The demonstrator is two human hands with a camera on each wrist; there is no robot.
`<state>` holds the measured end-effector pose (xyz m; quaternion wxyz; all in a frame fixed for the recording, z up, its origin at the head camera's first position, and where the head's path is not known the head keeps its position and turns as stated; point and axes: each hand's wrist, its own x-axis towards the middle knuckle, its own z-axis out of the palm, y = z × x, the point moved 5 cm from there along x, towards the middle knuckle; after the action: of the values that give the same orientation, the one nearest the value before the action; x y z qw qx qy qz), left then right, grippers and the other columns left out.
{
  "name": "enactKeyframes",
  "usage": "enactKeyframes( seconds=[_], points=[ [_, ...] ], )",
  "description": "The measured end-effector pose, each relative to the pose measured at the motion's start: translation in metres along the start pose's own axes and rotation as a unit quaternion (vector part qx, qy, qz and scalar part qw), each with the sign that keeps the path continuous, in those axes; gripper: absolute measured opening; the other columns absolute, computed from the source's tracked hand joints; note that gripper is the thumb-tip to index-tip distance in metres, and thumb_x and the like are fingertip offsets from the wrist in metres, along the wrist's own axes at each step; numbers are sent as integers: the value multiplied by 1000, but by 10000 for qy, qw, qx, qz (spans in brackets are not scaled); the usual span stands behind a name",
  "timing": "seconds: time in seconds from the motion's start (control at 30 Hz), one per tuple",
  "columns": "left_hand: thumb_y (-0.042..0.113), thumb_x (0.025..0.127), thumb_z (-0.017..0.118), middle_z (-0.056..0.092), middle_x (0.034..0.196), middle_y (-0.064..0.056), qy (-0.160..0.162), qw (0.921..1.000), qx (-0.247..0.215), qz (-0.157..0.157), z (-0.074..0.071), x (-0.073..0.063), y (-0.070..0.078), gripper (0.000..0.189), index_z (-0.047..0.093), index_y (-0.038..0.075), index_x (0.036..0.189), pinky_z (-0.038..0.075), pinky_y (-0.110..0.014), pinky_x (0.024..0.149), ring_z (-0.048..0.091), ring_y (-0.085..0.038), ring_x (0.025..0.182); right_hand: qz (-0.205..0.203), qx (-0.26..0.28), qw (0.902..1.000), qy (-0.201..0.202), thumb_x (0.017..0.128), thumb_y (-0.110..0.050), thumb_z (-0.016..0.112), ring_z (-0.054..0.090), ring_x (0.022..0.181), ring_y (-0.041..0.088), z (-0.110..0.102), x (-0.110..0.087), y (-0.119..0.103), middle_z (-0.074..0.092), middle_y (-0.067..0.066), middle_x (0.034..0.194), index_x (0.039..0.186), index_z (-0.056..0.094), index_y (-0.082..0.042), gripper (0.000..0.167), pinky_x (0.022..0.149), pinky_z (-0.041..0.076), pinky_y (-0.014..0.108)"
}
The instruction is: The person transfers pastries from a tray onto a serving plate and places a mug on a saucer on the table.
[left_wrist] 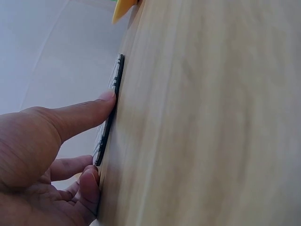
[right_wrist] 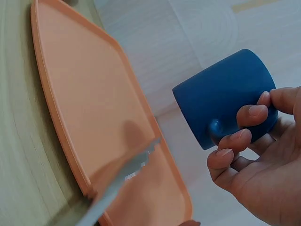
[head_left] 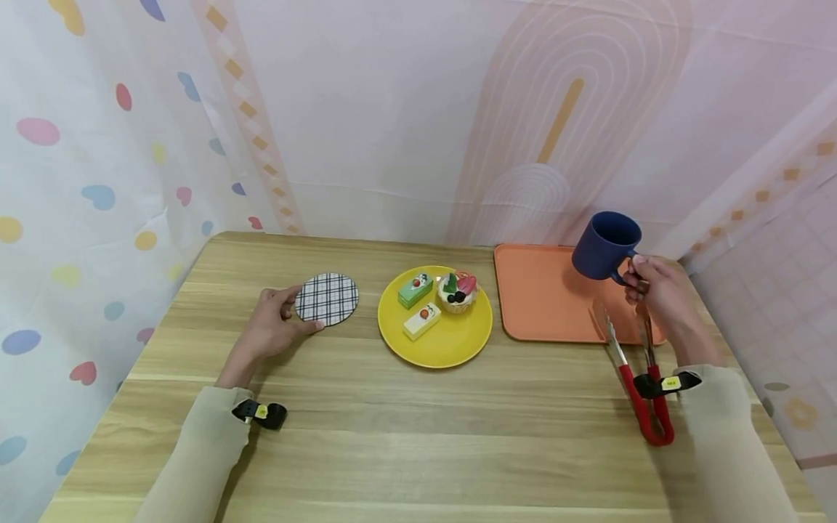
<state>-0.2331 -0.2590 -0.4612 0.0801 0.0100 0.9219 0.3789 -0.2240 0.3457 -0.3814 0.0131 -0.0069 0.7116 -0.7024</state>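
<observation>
My left hand point(head_left: 271, 325) holds a round plaid coaster point(head_left: 329, 298) by its edge, thumb on the near side and fingers at the far left. In the left wrist view the coaster point(left_wrist: 109, 110) lies close along the wood tabletop. Raised over the orange tray point(head_left: 539, 301), a dark blue mug point(head_left: 598, 250) hangs by its handle from my right hand point(head_left: 663, 298). The right wrist view shows the fingers curled round the handle of the mug point(right_wrist: 225, 89), well above the tray surface.
Between the hands stands a yellow plate point(head_left: 451, 349) with a green cake point(head_left: 415, 292), a pale cake point(head_left: 421, 323) and a fruit-topped cupcake point(head_left: 456, 296). Red-handled tongs point(head_left: 637, 407) lie below the right wrist, tips over the tray's front edge. A patterned curtain hangs behind the table.
</observation>
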Motion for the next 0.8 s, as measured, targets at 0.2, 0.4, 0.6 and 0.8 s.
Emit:
enactKeyframes(
  seconds=[0.2,0.4,0.6,0.8],
  points=[
    [29,90,81,32,115,-16,-17,10000,-31,-23,1,0,-1,89,32,-4,158,33,-32,74,35,-27,100,120,-61,9998,120,108,-36,49,38,69,17,9,-3,0,45,-2,80,97,50,-7,32,58,33,30],
    [28,90,81,32,115,-17,5,9999,-108,23,0,1,0,89,32,-4,157,33,-32,74,34,-27,100,122,-3,9997,214,108,-37,50,38,70,17,17,-6,-2,44,-1,80,95,52,-8,31,57,35,28],
    [29,91,80,32,114,-16,0,10000,-61,5,0,0,-1,89,32,-4,158,33,-32,74,35,-26,99,90,-103,9997,182,108,-38,51,39,70,17,27,-9,-4,46,-1,81,97,51,-6,34,58,35,29],
    [28,90,81,31,113,-16,7,9999,-115,45,0,0,-1,90,31,-5,158,32,-32,73,34,-26,97,134,-369,9991,173,107,-42,50,39,71,17,38,-12,-3,45,0,84,98,51,-6,37,59,36,29]
  ],
)
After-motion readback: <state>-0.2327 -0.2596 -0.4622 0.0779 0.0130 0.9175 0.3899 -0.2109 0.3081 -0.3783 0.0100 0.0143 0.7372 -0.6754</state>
